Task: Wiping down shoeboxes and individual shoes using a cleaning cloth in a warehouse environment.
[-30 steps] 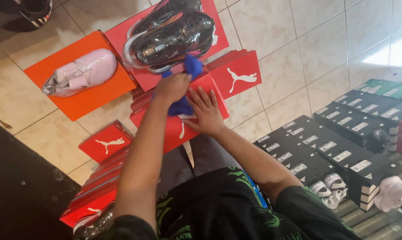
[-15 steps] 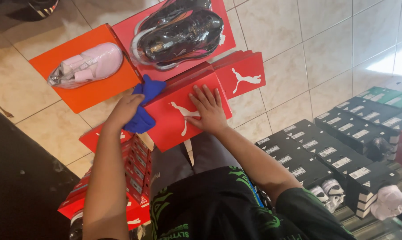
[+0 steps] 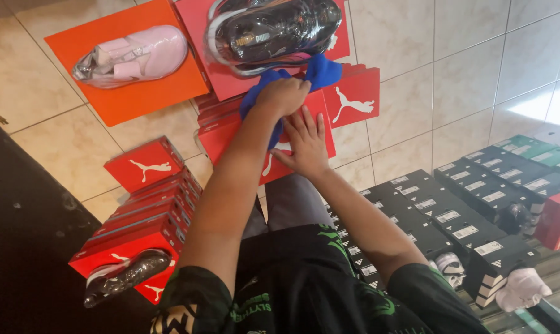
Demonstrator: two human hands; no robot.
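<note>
Left hand [image 3: 284, 96] slid blue cloth [image 3: 292, 83] upward.

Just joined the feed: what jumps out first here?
A blue cloth pressed by the left hand on a red shoebox at centre, right hand flat beside it. Above sits a glossy wrapped black shoe; upper left, a pink shoe on an orange box.
</note>
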